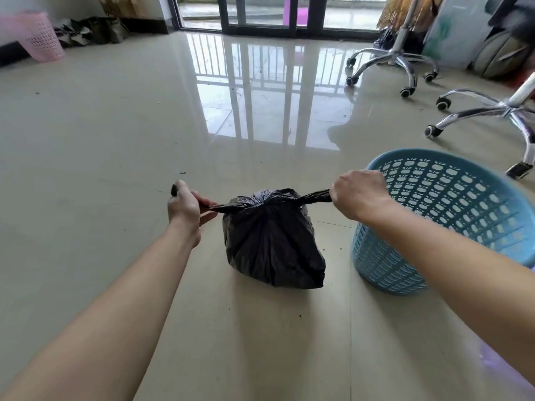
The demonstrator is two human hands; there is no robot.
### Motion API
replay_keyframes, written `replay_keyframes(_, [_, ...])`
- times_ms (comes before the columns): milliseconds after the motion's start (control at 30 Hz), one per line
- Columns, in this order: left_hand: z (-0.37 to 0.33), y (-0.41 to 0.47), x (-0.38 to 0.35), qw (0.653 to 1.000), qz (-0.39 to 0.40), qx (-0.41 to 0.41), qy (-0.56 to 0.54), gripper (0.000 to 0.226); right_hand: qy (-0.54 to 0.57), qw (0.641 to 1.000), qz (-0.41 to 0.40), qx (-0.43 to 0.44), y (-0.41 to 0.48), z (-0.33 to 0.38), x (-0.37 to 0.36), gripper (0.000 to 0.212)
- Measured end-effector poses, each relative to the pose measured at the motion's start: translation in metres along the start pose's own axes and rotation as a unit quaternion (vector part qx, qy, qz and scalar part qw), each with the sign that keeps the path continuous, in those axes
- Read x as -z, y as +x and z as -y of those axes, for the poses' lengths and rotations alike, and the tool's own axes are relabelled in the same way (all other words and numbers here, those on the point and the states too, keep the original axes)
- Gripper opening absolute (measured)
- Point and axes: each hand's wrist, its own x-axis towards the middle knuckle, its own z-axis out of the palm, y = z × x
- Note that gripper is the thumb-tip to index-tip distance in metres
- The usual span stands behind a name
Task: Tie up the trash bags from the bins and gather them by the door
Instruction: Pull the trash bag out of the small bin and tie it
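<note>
Head view shows a wide glossy tile floor (101,125) running up to a sliding glass door (262,10) at the far side, so the gathering spot appears to lie well apart from the work. A blue bin (451,215) stands just beside the black trash bag (272,247), which sits on the floor between the two outstretched arms; a pink bin (43,39) waits far off by the left wall. The left hand (185,206) is curled round one twisted end of the bag (223,208) and the right hand (359,195) is fisted round the other end (315,196), both pulled taut and level. The step looks like cinching the knot (262,202) at the gathered neck. To do it well, pull both ends evenly and straight outward, low to the neck, so the knot seats tight without tearing the thin plastic. A second overhand pass would likely make it hold for carrying.
</note>
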Motion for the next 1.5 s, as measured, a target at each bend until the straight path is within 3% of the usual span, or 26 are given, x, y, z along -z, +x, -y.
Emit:
replay_keyframes(67, [0.003,0.005,0.006,0.994,0.02,0.013,0.11,0.068,0.112,0.993,-0.019,-0.035,0.003,-0.008,0.004,0.037])
replay_keyframes(133, [0.007,0.007,0.012,0.984,0.046,0.057,0.163,0.092,0.293,0.954,-0.002,-0.067,0.006,-0.006,0.014,0.042])
replay_keyframes(167, [0.008,0.006,0.013,0.98,0.072,0.083,0.165,0.098,0.438,0.896,0.014,-0.069,0.008,-0.003,0.018,0.041])
replay_keyframes(233, [0.008,0.0,0.011,0.97,0.156,0.124,0.136,0.101,0.707,0.699,0.083,-0.065,0.008,0.007,0.026,0.036])
replay_keyframes(267, [0.007,-0.003,0.007,0.963,0.202,0.13,0.126,0.098,0.774,0.62,0.117,-0.058,0.007,0.013,0.024,0.04])
replay_keyframes(300, [0.007,-0.007,0.002,0.956,0.236,0.123,0.125,0.091,0.804,0.576,0.139,-0.053,0.006,0.018,0.016,0.05])
replay_keyframes(367, [0.015,-0.01,-0.008,0.952,0.266,0.079,0.129,0.062,0.808,0.571,0.126,-0.077,0.006,0.033,-0.006,0.081])
replay_keyframes(433, [0.027,-0.014,-0.019,0.957,0.253,0.009,0.14,0.022,0.776,0.6,0.098,-0.168,0.008,0.046,-0.026,0.11])
replay_keyframes(467, [0.032,-0.016,-0.024,0.961,0.231,-0.019,0.148,0.009,0.744,0.625,0.096,-0.214,0.009,0.05,-0.032,0.112])
replay_keyframes(533, [0.04,-0.015,-0.032,0.967,0.176,-0.066,0.174,0.005,0.678,0.663,0.142,-0.284,0.014,0.056,-0.046,0.1])
replay_keyframes(600, [0.04,-0.016,-0.039,0.967,0.127,-0.102,0.195,0.01,0.682,0.647,0.19,-0.283,0.017,0.059,-0.057,0.086])
replay_keyframes(667, [0.038,-0.018,-0.044,0.964,0.107,-0.131,0.206,0.013,0.707,0.646,0.154,-0.245,0.019,0.061,-0.062,0.054])
replay_keyframes(733, [0.03,-0.025,-0.047,0.963,0.105,-0.149,0.197,0.014,0.724,0.647,0.069,-0.23,0.022,0.062,-0.059,0.03])
replay_keyframes(800, [0.018,-0.031,-0.052,0.97,0.112,-0.148,0.158,0.018,0.747,0.628,-0.006,-0.218,0.026,0.065,-0.043,0.028])
replay_keyframes(867, [-0.001,-0.04,-0.057,0.982,0.146,-0.113,0.043,0.021,0.765,0.609,-0.046,-0.204,0.028,0.068,-0.02,0.03])
replay_keyframes(933, [-0.02,-0.047,-0.061,0.975,0.189,-0.089,-0.068,0.024,0.801,0.558,-0.068,-0.204,0.033,0.069,-0.001,0.027])
replay_keyframes(1033, [-0.036,-0.048,-0.064,0.971,0.19,-0.081,-0.122,0.027,0.842,0.486,-0.101,-0.213,0.039,0.07,0.026,0.023])
replay_keyframes(1100, [-0.037,-0.044,-0.067,0.974,0.166,-0.065,-0.137,0.032,0.849,0.471,-0.11,-0.214,0.043,0.07,0.034,0.024])
replay_keyframes(1133, [-0.035,-0.042,-0.068,0.978,0.148,-0.054,-0.135,0.036,0.833,0.498,-0.108,-0.217,0.044,0.07,0.033,0.025])
replay_keyframes(1233, [-0.018,-0.032,-0.065,0.993,0.061,-0.012,-0.1,0.041,0.702,0.66,-0.072,-0.256,0.043,0.065,0.01,0.03])
replay_keyframes(1267, [-0.011,-0.029,-0.061,0.995,0.039,0.004,-0.094,0.038,0.666,0.687,-0.061,-0.283,0.041,0.062,0.003,0.033])
replay_keyframes(1300, [-0.005,-0.025,-0.055,0.995,0.023,0.019,-0.099,0.036,0.652,0.691,-0.056,-0.308,0.04,0.06,-0.002,0.036])
replay_keyframes(1433, [0.0,-0.011,-0.044,0.989,-0.001,0.041,-0.141,0.032,0.684,0.64,-0.06,-0.345,0.043,0.064,-0.002,0.038])
replay_keyframes(1500, [-0.007,-0.011,-0.043,0.987,0.008,0.018,-0.158,0.034,0.761,0.558,-0.068,-0.323,0.047,0.069,0.005,0.032])
